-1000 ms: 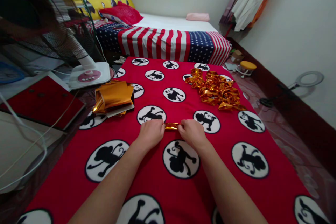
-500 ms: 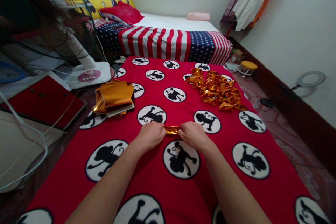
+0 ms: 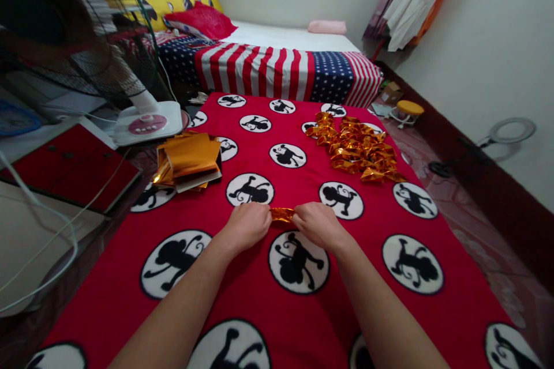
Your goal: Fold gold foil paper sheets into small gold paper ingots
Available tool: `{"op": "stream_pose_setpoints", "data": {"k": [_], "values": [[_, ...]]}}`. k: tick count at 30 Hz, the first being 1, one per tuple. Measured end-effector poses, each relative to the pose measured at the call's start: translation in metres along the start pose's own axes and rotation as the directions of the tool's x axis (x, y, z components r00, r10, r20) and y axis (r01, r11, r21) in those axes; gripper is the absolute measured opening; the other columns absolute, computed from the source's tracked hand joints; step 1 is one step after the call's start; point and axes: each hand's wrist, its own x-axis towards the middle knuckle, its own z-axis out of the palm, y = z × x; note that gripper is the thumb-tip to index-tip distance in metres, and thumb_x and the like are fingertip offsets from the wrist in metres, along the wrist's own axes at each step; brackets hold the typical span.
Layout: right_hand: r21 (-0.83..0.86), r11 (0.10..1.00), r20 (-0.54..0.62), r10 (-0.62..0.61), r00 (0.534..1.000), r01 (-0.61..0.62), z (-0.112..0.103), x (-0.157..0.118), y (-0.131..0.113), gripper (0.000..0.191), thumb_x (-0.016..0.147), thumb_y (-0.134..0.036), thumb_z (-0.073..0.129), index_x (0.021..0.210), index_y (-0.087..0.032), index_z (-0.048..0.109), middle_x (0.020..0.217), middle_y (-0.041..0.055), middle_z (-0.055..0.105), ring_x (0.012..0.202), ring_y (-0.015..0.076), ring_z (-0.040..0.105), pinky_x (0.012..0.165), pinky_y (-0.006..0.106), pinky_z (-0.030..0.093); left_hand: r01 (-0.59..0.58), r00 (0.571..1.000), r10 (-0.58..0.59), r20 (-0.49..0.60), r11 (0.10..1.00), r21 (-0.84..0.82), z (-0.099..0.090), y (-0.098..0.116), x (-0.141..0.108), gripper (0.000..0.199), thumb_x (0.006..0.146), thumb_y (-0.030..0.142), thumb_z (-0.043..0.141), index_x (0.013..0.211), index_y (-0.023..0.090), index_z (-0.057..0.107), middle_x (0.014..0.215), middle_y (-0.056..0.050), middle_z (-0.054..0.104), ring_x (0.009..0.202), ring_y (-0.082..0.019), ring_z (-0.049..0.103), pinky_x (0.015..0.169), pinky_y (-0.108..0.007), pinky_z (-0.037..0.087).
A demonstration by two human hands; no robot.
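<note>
Between my two hands a narrow folded piece of shiny gold foil paper (image 3: pixel 282 215) is held by its ends, low over the red cloth. My left hand (image 3: pixel 250 223) is closed on its left end. Closed on the right end is my right hand (image 3: pixel 317 222). The fingers of both hands hide the tips of the paper. To the far left lies a stack of gold foil paper sheets (image 3: pixel 193 157), loosely squared. A heap of folded gold foil pieces (image 3: pixel 357 147) spreads over the cloth at the far right.
The red cloth with monkey circles (image 3: pixel 337 311) covers the surface in front of me. A standing fan (image 3: pixel 149 121) is at the left, by a red panel (image 3: pixel 73 164). Beyond is a bed with a striped sheet (image 3: pixel 277 72). On the right floor are a yellow stool (image 3: pixel 410 108) and a ring-shaped stand (image 3: pixel 513 128).
The foil strip between my hands looks more crumpled and slightly bowed, where it was flatter before. My hands have barely moved.
</note>
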Motion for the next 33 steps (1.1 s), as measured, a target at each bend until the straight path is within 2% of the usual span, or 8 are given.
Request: {"op": "stream_pose_setpoints", "data": {"k": [4, 10, 14, 19, 23, 27, 33], "values": [[0.017, 0.999, -0.019, 0.041, 0.999, -0.04, 0.001, 0.0017, 0.0004, 0.036, 0.091, -0.027, 0.039, 0.085, -0.017, 0.073, 0.088, 0.012, 0.074, 0.079, 0.0197, 0.066, 0.057, 0.029, 0.025, -0.018, 1.0, 0.018, 0.005, 1.0, 0.002, 0.0015, -0.0007, -0.0016, 0.04, 0.093, 0.029, 0.03, 0.09, 0.018, 0.069, 0.092, -0.014, 0.073, 0.087, -0.028, 0.069, 0.072, -0.035, 0.047], [0.057, 0.998, 0.008, 0.013, 1.0, -0.013, -0.0006, 0.0018, 0.0006, 0.032, 0.085, -0.026, 0.043, 0.078, -0.018, 0.073, 0.083, 0.0108, 0.074, 0.073, 0.0181, 0.065, 0.055, 0.03, 0.021, -0.01, 1.0, 0.01, 0.008, 1.0, -0.002, 0.0009, -0.0024, -0.0011, 0.039, 0.093, 0.028, 0.031, 0.091, 0.018, 0.069, 0.092, -0.014, 0.073, 0.089, -0.028, 0.069, 0.073, -0.034, 0.047], [0.061, 0.997, -0.017, 0.056, 0.998, -0.055, -0.0018, 0.0022, -0.0002, 0.033, 0.085, -0.027, 0.043, 0.077, -0.018, 0.074, 0.081, 0.0112, 0.074, 0.072, 0.0178, 0.064, 0.054, 0.03, 0.02, -0.038, 0.999, 0.038, 0.004, 0.999, -0.003, 0.0011, -0.0008, -0.0017, 0.04, 0.093, 0.029, 0.031, 0.091, 0.019, 0.069, 0.092, -0.014, 0.073, 0.086, -0.027, 0.069, 0.071, -0.034, 0.047], [0.078, 0.996, 0.013, 0.036, 0.999, -0.037, -0.0012, 0.0027, -0.0015, 0.032, 0.083, -0.026, 0.044, 0.075, -0.018, 0.074, 0.08, 0.0115, 0.074, 0.071, 0.0174, 0.064, 0.054, 0.029, 0.021, -0.035, 0.999, 0.035, 0.005, 0.999, 0.006, 0.0002, 0.0005, -0.0024, 0.04, 0.092, 0.028, 0.03, 0.088, 0.019, 0.069, 0.091, -0.014, 0.073, 0.087, -0.027, 0.069, 0.07, -0.034, 0.046], [0.1, 0.992, 0.016, 0.072, 0.997, -0.073, -0.0015, 0.0034, -0.0007, 0.032, 0.081, -0.026, 0.043, 0.073, -0.019, 0.074, 0.078, 0.0108, 0.073, 0.07, 0.0173, 0.063, 0.053, 0.029, 0.021, -0.032, 0.999, 0.032, 0.015, 0.999, 0.002, 0.0002, 0.0006, -0.0032, 0.04, 0.092, 0.029, 0.031, 0.089, 0.019, 0.069, 0.091, -0.014, 0.073, 0.085, -0.027, 0.069, 0.068, -0.034, 0.045], [0.119, 0.993, 0.056, 0.003, 0.998, -0.01, -0.0021, 0.0021, -0.0001, 0.03, 0.08, -0.025, 0.045, 0.072, -0.018, 0.073, 0.076, 0.0102, 0.072, 0.068, 0.016, 0.062, 0.052, 0.028, 0.021, -0.018, 1.0, 0.018, 0.008, 1.0, -0.011, 0.0012, -0.0009, -0.0026, 0.039, 0.091, 0.028, 0.031, 0.087, 0.019, 0.069, 0.092, -0.014, 0.073, 0.088, -0.028, 0.069, 0.069, -0.034, 0.045], [0.128, 0.99, 0.053, 0.05, 0.997, -0.056, -0.0012, 0.0019, 0.0018, 0.032, 0.081, -0.024, 0.044, 0.074, -0.018, 0.074, 0.077, 0.0097, 0.072, 0.069, 0.0163, 0.062, 0.053, 0.028, 0.022, -0.101, 0.994, 0.105, 0.037, 0.99, -0.096, 0.0028, -0.0046, -0.0011, 0.042, 0.093, 0.03, 0.029, 0.085, 0.019, 0.069, 0.091, -0.011, 0.073, 0.086, -0.025, 0.068, 0.069, -0.032, 0.043]]}}
